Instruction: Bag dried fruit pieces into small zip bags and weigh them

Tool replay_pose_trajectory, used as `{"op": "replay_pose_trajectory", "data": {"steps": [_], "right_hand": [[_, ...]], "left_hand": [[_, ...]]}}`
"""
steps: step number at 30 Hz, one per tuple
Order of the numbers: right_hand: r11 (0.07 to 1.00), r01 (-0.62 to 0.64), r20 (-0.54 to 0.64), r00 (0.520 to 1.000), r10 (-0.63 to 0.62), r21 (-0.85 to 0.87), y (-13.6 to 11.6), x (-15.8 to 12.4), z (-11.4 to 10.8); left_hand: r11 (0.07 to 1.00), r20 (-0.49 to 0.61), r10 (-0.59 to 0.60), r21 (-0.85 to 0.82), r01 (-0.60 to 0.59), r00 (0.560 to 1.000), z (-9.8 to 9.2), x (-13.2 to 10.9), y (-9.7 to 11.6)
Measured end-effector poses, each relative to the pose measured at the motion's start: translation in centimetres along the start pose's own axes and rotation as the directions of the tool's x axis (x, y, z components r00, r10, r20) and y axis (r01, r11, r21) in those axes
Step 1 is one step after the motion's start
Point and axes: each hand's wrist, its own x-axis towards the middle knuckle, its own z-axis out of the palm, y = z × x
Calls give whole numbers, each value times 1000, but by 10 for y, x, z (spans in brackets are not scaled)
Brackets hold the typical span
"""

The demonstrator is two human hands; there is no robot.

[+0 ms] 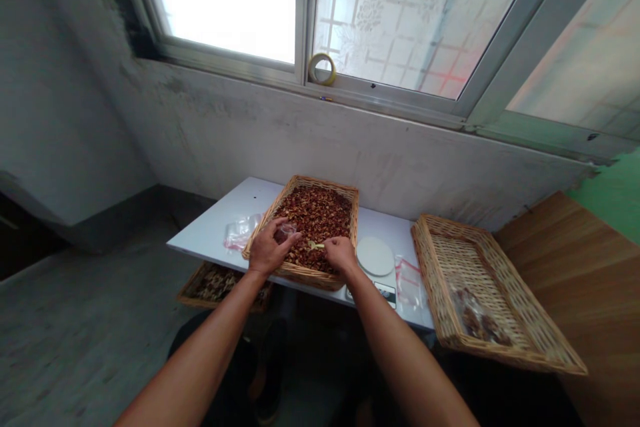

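Wicker tray (320, 185) of red-brown dried pieces (315, 217) under two bare hands

Counts: 2 hands, 3 wicker trays, 3 clear bags. The wicker tray sits on a white table (210, 240), tilted across it, heaped with the pieces, exact kind too small to tell. Left hand (267, 248) at its 7 o'clock edge, fingers (273, 235) curled almost shut, apparently pinching a small clear bag (286, 232) over the heap; grip partly hidden. Right hand (340, 255) at 5 o'clock, fingers (333, 243) bent down into the pieces, only slightly open; cannot tell if it holds anything. Small yellow bit (315, 245) lies on the heap between the hands, unclear what it is.

Second clear bag (243, 231) lies flat on the table at the tray's 9 o'clock. At 3 o'clock, round white plate (375, 255) on a small device with a dark display (385, 293), partly cut off behind the right forearm. Third clear bag (409, 282) just beside it. Second wicker tray (450, 280) on a wooden surface (565, 260) at 3 o'clock, with a brown-filled bag (475, 317) inside. Third wicker tray (193, 287) at 7 o'clock, below the table edge, half hidden, contents (220, 282) hard to make out.
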Motion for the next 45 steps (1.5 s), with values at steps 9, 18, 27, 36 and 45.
{"op": "replay_pose_trajectory", "data": {"steps": [9, 18, 27, 36, 45], "right_hand": [[973, 22, -44, 999, -12, 231, -11, 4, -12], [788, 593, -76, 789, -610, -168, -56, -27, -26], [790, 492, -82, 829, -554, -367, -32, -32, -31], [839, 459, -117, 853, -508, -292, -24, -41, -15], [932, 361, -40, 931, -362, -21, -47, -12, 20]], "left_hand": [[996, 39, 20, 88, -23, 999, 0, 0, -4], [996, 59, 15, 85, -20, 998, 3, 0, -5], [999, 63, -1, 45, -2, 998, 1, -2, -4], [995, 129, 55, 81, -66, 990, 0, -3, -1], [993, 208, 120, -34, -115, 971, -5, -3, -1]]}}
